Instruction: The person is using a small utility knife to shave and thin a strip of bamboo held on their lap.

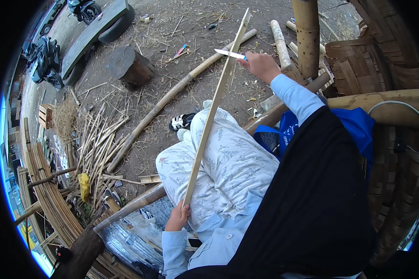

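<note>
head view: i'm watching the left hand closing around the low end of a bamboo strip lying across the lap, while the right hand is gripping a knife against it; the blade could slip.

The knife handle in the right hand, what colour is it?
Blue, on the knife in the right hand; head view.
</note>
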Action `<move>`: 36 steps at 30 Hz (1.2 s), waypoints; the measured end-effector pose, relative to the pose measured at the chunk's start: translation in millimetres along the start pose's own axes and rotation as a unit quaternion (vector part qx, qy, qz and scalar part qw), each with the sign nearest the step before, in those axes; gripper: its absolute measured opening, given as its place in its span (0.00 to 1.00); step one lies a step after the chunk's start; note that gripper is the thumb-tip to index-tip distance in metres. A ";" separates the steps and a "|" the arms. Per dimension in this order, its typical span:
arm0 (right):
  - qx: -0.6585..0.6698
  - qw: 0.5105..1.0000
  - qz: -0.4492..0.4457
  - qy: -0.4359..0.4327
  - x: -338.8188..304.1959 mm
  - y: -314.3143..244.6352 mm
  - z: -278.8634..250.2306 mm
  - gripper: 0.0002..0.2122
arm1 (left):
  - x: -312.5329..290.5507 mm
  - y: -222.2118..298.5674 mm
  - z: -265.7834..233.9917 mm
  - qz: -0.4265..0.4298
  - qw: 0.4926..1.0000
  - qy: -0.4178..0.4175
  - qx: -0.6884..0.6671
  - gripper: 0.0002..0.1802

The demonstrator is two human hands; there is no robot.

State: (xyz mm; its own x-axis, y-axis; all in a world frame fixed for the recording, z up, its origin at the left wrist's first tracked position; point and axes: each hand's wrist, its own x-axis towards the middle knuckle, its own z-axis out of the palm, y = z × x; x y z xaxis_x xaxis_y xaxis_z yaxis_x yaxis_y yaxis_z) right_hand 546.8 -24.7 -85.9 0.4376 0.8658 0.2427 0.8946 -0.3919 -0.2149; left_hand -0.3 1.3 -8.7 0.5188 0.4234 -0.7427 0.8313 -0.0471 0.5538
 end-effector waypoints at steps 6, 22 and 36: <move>0.031 0.999 -0.030 0.018 7.7 -8.4 5.7 0.20 | 1.1 -17.9 -2.4 -0.010 0.998 -0.006 -0.054 0.14; 0.062 0.991 -0.109 -0.049 21.7 11.7 -8.3 0.16 | -1.3 -13.6 -6.3 -0.032 0.993 -0.016 -0.116 0.14; -0.049 0.996 0.074 0.005 64.6 29.6 22.0 0.18 | -1.6 -13.4 -0.2 -0.061 0.987 -0.025 -0.147 0.14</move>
State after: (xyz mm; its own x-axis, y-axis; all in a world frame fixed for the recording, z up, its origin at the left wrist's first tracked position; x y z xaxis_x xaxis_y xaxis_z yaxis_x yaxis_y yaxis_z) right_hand 599.5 26.4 -97.4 0.5657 0.7935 0.2244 0.8246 -0.5438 -0.1561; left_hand -12.4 1.4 -14.8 0.4343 0.3640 -0.8239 0.7977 0.2694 0.5395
